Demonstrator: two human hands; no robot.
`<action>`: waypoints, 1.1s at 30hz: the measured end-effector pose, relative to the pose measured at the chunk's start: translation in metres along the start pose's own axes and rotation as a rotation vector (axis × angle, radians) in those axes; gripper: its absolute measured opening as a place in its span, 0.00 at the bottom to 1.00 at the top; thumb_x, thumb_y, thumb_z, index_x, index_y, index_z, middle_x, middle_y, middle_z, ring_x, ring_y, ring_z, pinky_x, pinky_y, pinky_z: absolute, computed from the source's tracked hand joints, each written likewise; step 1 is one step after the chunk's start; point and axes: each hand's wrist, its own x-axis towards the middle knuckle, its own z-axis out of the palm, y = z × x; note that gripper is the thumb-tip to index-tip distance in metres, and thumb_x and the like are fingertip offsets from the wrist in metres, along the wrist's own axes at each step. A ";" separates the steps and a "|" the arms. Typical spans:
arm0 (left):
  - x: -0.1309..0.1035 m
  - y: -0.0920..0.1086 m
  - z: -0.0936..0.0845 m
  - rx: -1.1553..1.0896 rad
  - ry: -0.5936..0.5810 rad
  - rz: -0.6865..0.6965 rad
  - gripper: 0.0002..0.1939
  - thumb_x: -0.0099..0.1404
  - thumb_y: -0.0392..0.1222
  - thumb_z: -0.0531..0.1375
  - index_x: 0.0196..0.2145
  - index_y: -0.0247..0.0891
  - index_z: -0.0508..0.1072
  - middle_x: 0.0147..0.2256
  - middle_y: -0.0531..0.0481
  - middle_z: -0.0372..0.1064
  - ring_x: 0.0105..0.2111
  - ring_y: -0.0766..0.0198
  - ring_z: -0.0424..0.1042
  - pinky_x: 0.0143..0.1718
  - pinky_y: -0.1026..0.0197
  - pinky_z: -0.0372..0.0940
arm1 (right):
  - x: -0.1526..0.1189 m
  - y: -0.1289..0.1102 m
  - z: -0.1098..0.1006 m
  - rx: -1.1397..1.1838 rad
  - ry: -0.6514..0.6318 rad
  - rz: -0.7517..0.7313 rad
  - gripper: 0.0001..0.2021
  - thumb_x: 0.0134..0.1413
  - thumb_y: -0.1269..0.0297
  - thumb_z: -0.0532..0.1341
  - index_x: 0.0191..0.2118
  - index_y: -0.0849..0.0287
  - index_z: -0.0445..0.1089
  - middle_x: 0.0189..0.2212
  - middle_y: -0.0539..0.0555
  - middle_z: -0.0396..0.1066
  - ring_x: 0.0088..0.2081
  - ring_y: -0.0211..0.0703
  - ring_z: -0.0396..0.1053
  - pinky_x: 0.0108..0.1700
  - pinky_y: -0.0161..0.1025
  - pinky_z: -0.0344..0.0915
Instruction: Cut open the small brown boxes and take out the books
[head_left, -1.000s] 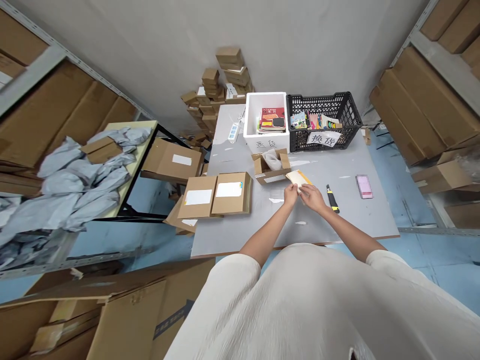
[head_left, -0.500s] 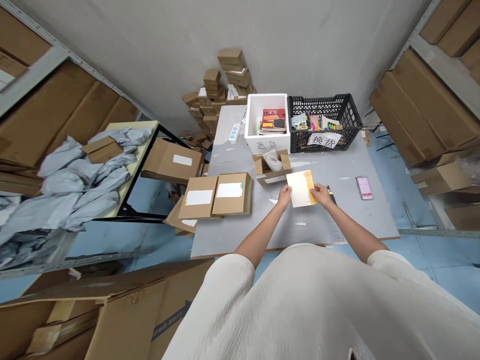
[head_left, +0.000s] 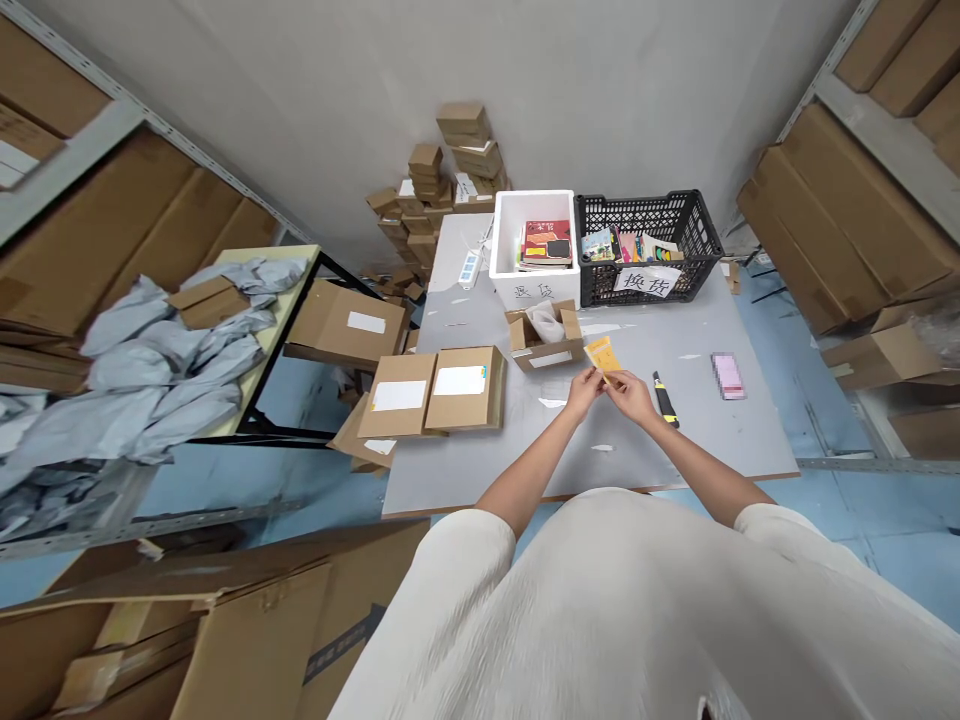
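A yellow paper leaflet (head_left: 603, 355) is held up over the grey table, in front of an open cardboard box. At its lower edge my left hand (head_left: 583, 391) pinches it from the left. My right hand (head_left: 630, 394) grips the same edge from the right, its fingers close against the left ones. White wrapping fills the small open box (head_left: 561, 353) just beyond my hands. To the right of my right hand lies a black and yellow utility knife (head_left: 665, 400).
A white bin (head_left: 535, 290) with books and a black crate (head_left: 637, 295) with books stand at the table's back. Two labelled cartons (head_left: 463, 408) sit at the left, a phone (head_left: 727, 376) at the right. Grey parcels (head_left: 172, 350) cover a side table.
My hands have come together, and the leaflet, earlier spread with a pale side showing, now shows a smaller yellow face. The utility knife has come into full view.
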 end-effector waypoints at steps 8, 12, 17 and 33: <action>-0.001 0.006 -0.019 0.052 0.113 -0.031 0.20 0.69 0.58 0.69 0.45 0.38 0.79 0.48 0.40 0.83 0.48 0.52 0.81 0.52 0.49 0.76 | -0.002 0.015 -0.008 -0.065 0.043 -0.003 0.19 0.63 0.57 0.62 0.56 0.53 0.79 0.59 0.61 0.76 0.61 0.56 0.72 0.68 0.55 0.67; -0.005 0.011 -0.029 0.089 0.147 -0.044 0.19 0.69 0.58 0.68 0.42 0.38 0.78 0.46 0.41 0.83 0.45 0.52 0.82 0.50 0.49 0.76 | 0.003 0.028 -0.020 -0.009 0.081 0.159 0.24 0.59 0.56 0.64 0.60 0.55 0.76 0.57 0.61 0.78 0.55 0.56 0.76 0.63 0.54 0.71; -0.005 0.021 -0.038 0.062 0.154 -0.004 0.18 0.69 0.58 0.68 0.40 0.39 0.77 0.44 0.42 0.83 0.43 0.54 0.81 0.48 0.51 0.76 | 0.004 0.027 -0.025 0.198 -0.101 0.325 0.19 0.59 0.51 0.65 0.51 0.56 0.79 0.39 0.55 0.83 0.43 0.52 0.80 0.49 0.46 0.77; -0.005 0.052 -0.042 0.226 0.043 0.029 0.15 0.68 0.50 0.70 0.44 0.38 0.78 0.36 0.46 0.82 0.31 0.61 0.78 0.36 0.60 0.70 | 0.037 -0.003 -0.025 0.492 0.016 0.341 0.23 0.49 0.46 0.73 0.46 0.56 0.79 0.26 0.48 0.75 0.28 0.40 0.72 0.36 0.40 0.74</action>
